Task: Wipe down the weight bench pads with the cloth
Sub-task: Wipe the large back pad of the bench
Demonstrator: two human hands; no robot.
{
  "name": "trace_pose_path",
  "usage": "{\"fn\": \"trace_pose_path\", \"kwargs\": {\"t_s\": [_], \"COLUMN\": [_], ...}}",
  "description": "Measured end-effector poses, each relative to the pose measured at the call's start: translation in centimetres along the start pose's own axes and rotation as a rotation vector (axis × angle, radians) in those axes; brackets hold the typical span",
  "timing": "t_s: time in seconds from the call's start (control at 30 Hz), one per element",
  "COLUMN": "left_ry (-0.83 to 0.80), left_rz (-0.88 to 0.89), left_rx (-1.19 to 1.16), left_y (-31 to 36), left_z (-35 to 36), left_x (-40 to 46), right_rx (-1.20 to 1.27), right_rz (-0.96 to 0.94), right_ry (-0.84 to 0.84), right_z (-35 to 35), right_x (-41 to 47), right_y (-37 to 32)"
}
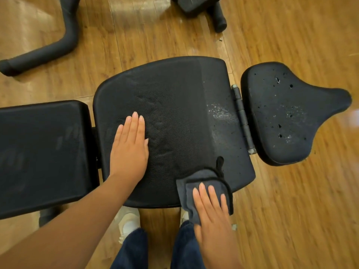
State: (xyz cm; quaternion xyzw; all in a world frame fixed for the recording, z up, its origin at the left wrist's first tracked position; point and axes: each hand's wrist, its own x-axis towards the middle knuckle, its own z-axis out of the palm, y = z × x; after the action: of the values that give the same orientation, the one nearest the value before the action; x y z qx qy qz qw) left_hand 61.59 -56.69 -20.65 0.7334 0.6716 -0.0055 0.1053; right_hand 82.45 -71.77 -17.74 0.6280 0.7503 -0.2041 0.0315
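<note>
A black weight bench lies across the view in three pads. The wide middle pad (174,105) has a white dusty patch near its right edge. My left hand (129,147) rests flat on that pad's left part, fingers together, holding nothing. My right hand (211,212) presses flat on a dark grey cloth (196,179) at the middle pad's near right edge. The cloth's black-trimmed corner pokes out beyond my fingers. The small right pad (281,113) is pitted with holes and specks. The left pad (42,152) shows faint smears.
The bench stands on a wooden floor (291,210). A black curved frame tube (48,47) lies at the upper left. Another black piece of equipment (202,6) sits at the top. My legs and white shoes (129,222) are just below the middle pad.
</note>
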Motion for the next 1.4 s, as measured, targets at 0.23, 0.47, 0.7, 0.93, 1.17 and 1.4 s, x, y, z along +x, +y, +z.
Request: {"fn": "trace_pose_path", "kwargs": {"t_s": [0.23, 0.47, 0.7, 0.93, 1.17, 1.4], "left_ry": [0.002, 0.014, 0.01, -0.001, 0.001, 0.008], "left_rz": [-0.01, -0.017, -0.022, -0.023, -0.014, -0.014], "left_rx": [0.001, 0.001, -0.004, 0.005, 0.003, -0.003], "left_y": [0.0, 0.0, 0.1, 0.0, 0.0, 0.0], "left_z": [0.1, 0.3, 0.2, 0.2, 0.3, 0.3], "left_x": [0.0, 0.1, 0.3, 0.3, 0.4, 0.2], "right_rx": [0.003, -0.012, 0.004, -0.022, -0.046, -0.037], "right_rz": [0.031, 0.165, 0.115, 0.07, 0.02, -0.05], "right_ry": [0.088, 0.142, 0.115, 0.142, 0.08, 0.064], "right_z": [-0.7, -2.4, -5.1, -8.1, -10.6, -10.5], "right_x": [2.5, 11.2, 19.2, 28.2, 32.7, 29.9], "right_y": [-0.1, 0.0, 0.9, 1.0, 1.4, 1.9]}}
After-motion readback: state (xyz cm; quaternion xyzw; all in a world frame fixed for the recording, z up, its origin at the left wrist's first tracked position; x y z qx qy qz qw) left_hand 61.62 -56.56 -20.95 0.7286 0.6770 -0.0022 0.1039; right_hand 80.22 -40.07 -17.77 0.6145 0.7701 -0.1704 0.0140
